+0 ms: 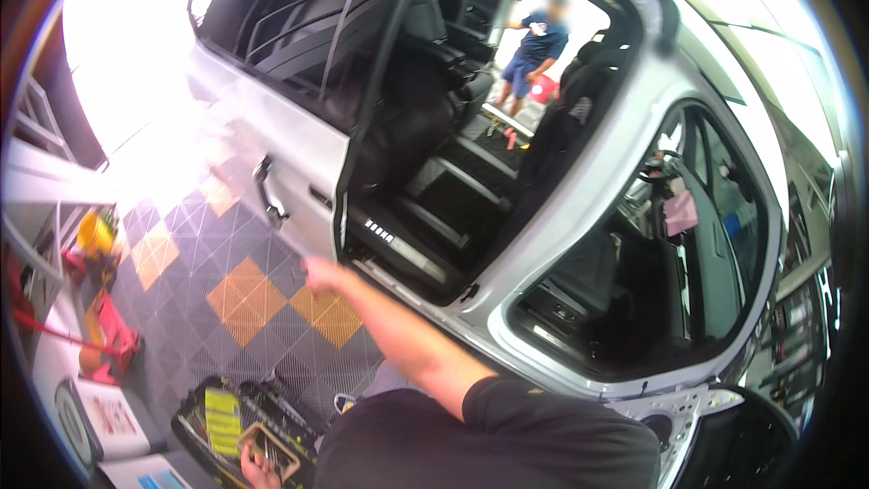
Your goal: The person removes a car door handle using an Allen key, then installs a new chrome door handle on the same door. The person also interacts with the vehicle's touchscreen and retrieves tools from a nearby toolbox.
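My right arm reaches left past the open rear side of a silver car (272,149). My right hand (320,274) is beside the lower edge of its door, fingers curled; whatever they hold is too small to make out. Low at the left, my left hand (259,468) grips the edge of a tan-rimmed rectangular tray (291,465) with thin metallic pieces inside. That tray is above an open black tool case (195,421) holding a bright yellow-green panel (223,420) and dark tools. A black door handle (266,190) stands out from the silver door.
Black seats and a sill plate (398,249) show through the door opening. Beyond the car, a person (540,41) stands near a red round thing (543,89). Grey and orange tiles (246,302) cover the floor. A yellow container (96,234) and red items stand at the left.
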The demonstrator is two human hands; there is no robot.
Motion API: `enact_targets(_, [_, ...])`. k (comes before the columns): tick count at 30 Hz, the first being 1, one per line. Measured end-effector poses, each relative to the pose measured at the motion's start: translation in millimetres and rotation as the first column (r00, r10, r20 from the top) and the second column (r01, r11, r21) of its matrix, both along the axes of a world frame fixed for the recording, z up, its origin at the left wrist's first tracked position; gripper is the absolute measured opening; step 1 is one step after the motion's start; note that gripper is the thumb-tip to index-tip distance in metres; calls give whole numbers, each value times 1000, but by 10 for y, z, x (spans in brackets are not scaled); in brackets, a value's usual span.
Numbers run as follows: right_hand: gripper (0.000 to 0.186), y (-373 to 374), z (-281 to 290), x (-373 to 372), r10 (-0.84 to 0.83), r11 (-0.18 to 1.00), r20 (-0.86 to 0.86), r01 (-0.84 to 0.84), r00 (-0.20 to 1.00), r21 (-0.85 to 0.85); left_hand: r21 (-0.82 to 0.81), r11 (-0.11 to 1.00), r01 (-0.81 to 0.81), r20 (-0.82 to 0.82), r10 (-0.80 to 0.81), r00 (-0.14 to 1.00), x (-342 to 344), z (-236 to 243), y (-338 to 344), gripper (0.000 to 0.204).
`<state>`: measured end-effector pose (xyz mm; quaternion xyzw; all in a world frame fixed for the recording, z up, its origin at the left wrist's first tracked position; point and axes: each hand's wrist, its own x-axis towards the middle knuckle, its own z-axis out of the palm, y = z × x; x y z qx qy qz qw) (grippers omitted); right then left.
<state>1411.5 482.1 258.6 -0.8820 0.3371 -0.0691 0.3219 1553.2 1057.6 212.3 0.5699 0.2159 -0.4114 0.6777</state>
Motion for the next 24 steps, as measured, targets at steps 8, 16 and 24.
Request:
enact_targets(8, [34, 2119, -1126, -3035, -179, 887, -657, 409, 732, 215, 145, 973, 182, 50, -191, 980, 128, -172, -113, 46])
enact_targets(16, [28, 2762, -1129, -4678, -151, 583, -872, 754, 466, 302, 73, 967, 246, 90, -252, 964, 354, -347, -151, 47])
enact_targets(24, [36, 1685, -937, -3510, -349, 753, -392, 504, 851, 423, -91, 989, -117, 34, 121, 992, 257, 380, -572, 41])
